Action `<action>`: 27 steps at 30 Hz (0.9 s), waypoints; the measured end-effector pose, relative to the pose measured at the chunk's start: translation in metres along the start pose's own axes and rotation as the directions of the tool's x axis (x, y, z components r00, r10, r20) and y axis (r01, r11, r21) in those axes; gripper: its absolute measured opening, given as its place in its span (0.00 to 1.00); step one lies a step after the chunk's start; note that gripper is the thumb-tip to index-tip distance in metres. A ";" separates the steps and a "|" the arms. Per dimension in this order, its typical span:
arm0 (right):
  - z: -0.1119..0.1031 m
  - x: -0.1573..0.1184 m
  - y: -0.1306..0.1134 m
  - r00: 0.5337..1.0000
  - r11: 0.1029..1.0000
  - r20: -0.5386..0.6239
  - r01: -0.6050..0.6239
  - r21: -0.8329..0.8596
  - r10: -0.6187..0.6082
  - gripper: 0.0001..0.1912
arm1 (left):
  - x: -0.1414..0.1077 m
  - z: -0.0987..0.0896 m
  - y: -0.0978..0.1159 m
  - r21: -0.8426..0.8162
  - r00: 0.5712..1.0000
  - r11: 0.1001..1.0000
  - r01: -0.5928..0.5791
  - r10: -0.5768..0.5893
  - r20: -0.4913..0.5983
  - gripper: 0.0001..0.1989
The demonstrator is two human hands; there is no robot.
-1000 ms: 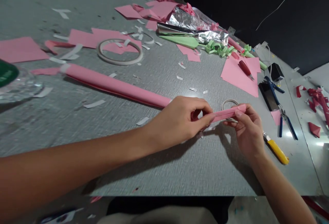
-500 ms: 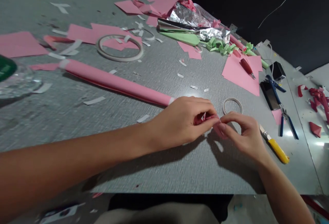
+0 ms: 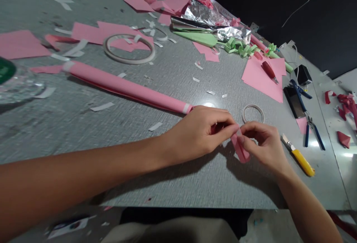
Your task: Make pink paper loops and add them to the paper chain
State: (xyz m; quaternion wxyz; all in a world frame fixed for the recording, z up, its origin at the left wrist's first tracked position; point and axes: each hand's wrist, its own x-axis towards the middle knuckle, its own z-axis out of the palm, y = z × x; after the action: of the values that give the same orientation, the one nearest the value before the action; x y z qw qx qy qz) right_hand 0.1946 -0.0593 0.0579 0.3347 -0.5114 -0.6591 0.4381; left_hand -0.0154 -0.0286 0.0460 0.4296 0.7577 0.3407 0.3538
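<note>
Near the table's front, a small folded piece of pink paper (image 3: 241, 151) is pinched between both hands, its lower end hanging free. My left hand (image 3: 208, 129) is closed on its upper part, with darker pink folds partly hidden inside the curled fingers. Thumb and forefinger of my right hand (image 3: 260, 140) pinch the strip's right edge. Behind my left hand lies a long rolled pink paper tube (image 3: 125, 86) with white tape at its ends. A small tape ring (image 3: 253, 114) lies just behind my right hand.
A yellow cutter (image 3: 302, 162), blue-handled pliers (image 3: 308, 133) and a phone (image 3: 293, 102) lie right. Behind are pink sheets (image 3: 263, 77), a red-handled tool (image 3: 269, 70), foil (image 3: 200, 12) and green paper (image 3: 195, 38). A large tape ring (image 3: 129, 61) and clear bottle (image 3: 21, 86) are left.
The folded pink piece now hangs lower and shows more of its length between the hands. Both hands stay nearly in place, and the view has shifted slightly.
</note>
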 end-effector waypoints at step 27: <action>0.004 -0.005 0.006 0.981 0.981 -0.053 0.181 -0.071 -0.185 0.06 | -0.009 0.003 -0.006 0.570 0.930 0.769 -0.289 0.367 -0.024 0.14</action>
State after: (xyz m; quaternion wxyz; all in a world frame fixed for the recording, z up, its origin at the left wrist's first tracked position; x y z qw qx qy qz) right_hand 0.1949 -0.0648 0.0514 0.3758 -0.4723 -0.7073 0.3681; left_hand -0.0187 -0.0351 0.0370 0.0974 0.8719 0.3192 0.3585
